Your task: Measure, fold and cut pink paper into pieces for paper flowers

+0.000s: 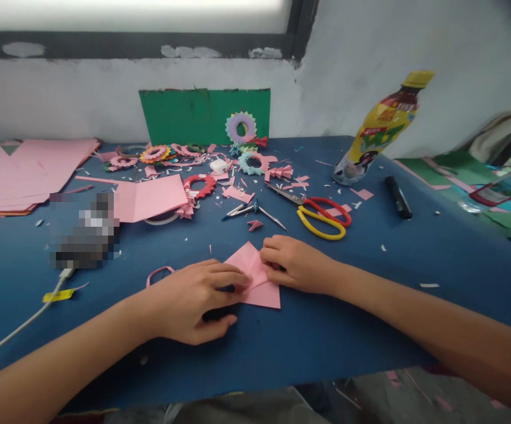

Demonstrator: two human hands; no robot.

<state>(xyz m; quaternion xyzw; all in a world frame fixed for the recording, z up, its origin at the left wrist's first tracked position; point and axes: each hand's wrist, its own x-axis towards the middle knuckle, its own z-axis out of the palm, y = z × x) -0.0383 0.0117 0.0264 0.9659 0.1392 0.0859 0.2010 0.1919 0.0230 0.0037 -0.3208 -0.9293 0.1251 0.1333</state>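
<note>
A small pink paper piece [255,277], partly folded into a pointed shape, lies on the blue table [370,306] near its front edge. My left hand [193,300] rests on the paper's left side, fingers curled and fingertips pressing down on it. My right hand [293,262] is closed in a pinch on the paper's right edge, knuckles up. Both hands touch the same piece.
Red-and-yellow scissors [321,215] and small metal scissors [253,211] lie just behind my hands. Behind them are paper rosettes [199,184] and scraps, a pink folded sheet [149,197], a pink paper stack [21,174], a green board [205,115], a tilted yellow bottle [379,126] and a black marker [398,197]. A white cable [21,324] runs at left.
</note>
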